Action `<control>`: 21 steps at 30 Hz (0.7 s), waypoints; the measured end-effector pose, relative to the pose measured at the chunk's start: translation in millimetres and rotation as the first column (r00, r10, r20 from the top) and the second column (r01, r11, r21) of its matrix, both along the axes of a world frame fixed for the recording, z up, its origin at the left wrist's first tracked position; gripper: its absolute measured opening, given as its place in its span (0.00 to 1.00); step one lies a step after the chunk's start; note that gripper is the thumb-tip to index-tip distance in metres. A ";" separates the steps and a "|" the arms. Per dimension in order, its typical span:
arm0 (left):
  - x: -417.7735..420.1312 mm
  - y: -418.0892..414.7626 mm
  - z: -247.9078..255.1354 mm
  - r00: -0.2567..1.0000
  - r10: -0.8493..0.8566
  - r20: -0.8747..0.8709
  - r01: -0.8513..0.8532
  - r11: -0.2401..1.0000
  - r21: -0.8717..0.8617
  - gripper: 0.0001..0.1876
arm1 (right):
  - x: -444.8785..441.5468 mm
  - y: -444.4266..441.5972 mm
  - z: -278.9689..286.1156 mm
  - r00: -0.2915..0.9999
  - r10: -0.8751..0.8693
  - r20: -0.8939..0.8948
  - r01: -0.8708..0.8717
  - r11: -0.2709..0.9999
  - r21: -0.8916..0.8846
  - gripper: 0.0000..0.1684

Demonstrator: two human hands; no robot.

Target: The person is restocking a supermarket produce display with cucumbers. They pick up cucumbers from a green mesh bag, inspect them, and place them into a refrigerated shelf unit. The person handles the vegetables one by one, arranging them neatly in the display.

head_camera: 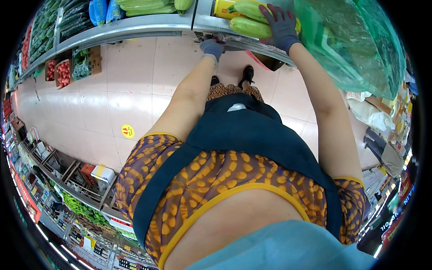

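Observation:
My right hand [281,30], in a grey glove with dark red fingertips, spreads over the right ends of two pale green zucchini [250,27]. Its fingers lie across the upper one, while the thumb is at the lower one. Beneath them is a yellow printed package or liner [222,9] in the shelf bay. My left hand [212,48], also gloved, is lower, under the metal shelf edge [243,39], beside crumpled clear plastic film [233,37]. Its fingers are mostly hidden, so what it holds does not show.
A large green translucent plastic bag [354,44] bulges right of my right hand. Bagged green vegetables [148,7] and blue-netted produce [98,11] line the shelf leftward. Boxes of red produce [63,72] stand below. A dark bin-like container [268,60] is near my feet.

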State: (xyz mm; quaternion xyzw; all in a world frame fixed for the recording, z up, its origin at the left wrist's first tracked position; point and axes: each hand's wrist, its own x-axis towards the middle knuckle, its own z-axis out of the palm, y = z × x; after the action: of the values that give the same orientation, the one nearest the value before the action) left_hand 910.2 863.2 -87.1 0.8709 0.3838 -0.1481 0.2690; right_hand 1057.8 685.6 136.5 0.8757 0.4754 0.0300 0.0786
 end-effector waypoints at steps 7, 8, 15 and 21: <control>-76.8 7.6 49.7 0.911 -0.412 -0.015 0.387 0.865 -0.318 0.18 | -1.7 10.8 7.5 1.000 0.020 -0.010 -0.020 1.000 -0.024 0.70; -85.6 11.3 44.4 0.872 -0.469 0.138 0.469 0.722 -0.508 0.16 | -2.8 12.5 9.7 1.000 0.028 0.002 -0.028 0.998 -0.055 0.68; -31.1 10.3 223.4 0.831 0.447 0.331 0.459 -0.215 -0.862 0.16 | 2.8 0.4 -8.8 0.996 0.073 0.054 -0.077 0.994 0.082 0.38; 79.9 3.6 195.9 0.540 0.763 0.355 0.647 -0.106 -0.755 0.24 | 36.6 6.0 -24.7 0.950 0.134 -0.284 0.050 0.829 0.557 0.24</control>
State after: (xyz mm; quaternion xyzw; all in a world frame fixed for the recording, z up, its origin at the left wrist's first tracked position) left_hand 990.1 866.8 108.8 0.2565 -0.0034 0.0771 0.9634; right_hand 1094.4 691.6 111.9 0.8431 0.4716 0.0310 -0.2565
